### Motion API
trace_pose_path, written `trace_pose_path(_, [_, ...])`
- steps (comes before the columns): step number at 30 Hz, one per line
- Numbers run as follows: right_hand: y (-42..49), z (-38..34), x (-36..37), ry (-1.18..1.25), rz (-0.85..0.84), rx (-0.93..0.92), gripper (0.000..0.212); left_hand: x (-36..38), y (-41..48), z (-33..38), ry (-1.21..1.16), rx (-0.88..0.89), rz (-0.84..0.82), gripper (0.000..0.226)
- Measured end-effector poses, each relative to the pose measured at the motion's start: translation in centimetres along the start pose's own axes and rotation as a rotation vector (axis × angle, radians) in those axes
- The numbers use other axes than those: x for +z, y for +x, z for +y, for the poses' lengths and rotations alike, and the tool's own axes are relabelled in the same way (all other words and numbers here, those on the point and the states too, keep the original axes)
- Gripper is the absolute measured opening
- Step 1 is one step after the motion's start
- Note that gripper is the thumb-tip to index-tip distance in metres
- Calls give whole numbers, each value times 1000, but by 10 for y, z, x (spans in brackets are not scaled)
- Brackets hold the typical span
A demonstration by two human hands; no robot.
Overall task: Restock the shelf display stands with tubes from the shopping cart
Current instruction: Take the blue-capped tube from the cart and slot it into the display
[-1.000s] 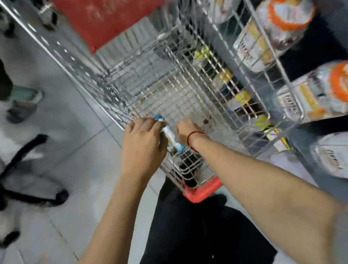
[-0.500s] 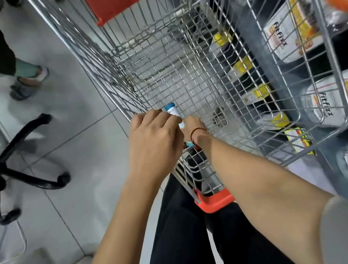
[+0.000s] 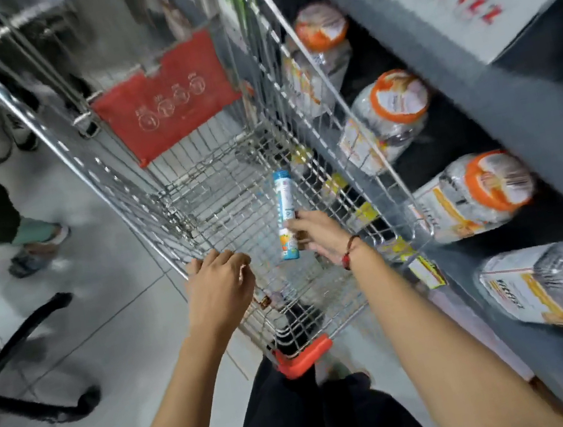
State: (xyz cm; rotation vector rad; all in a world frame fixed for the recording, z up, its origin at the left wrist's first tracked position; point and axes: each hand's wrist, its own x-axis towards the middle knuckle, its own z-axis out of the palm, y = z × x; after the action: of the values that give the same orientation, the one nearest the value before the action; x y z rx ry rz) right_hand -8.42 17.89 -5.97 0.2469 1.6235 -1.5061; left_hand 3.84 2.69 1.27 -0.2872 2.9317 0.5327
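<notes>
Right hand (image 3: 316, 235) raised over the silver wire shopping cart (image 3: 143, 207), fingers (image 3: 293, 225) closed around a slim white tube with a blue cap (image 3: 286, 212), gripped near its lower half, cap end pointing up and away, clear of the cart's mesh floor. Left hand (image 3: 220, 288) curled in a loose fist at the cart's near left rim, nothing visible in its grasp; whether touching the wire, cannot tell. Red plastic flap (image 3: 166, 102) hanging at the cart's far end. Just right of the cart, dark grey shelf (image 3: 507, 136) lined with clear orange-lidded jars (image 3: 472, 194). Black chair base (image 3: 23, 356) on the tiled floor at left.
</notes>
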Motion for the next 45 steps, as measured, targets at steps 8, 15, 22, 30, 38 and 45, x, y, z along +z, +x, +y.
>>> trace_pose_path(8, [-117,-50,-59,370,127,-238,15,-22,26,70,-152,201,43,18])
trace_pose_path(15, [-226,-69,-107,451,209,-484,23,-27,42,160,-219,484,7,17])
trace_pose_path(22, [-290,-54,-144,518,487,-600,19,-21,47,247,-207,723,-89,14])
trace_pose_path(30, [-347,-31,-180,511,792,-740,12,-11,44,323,-207,902,-102,19])
trace_pose_path(38, [-372,-31,-213,251,976,-789,16,-10,42,363,-283,1006,-44,22])
trace_pose_path(45, [-360,-66,-242,-97,1320,-725,38,-10,48,376,-300,1029,38,34])
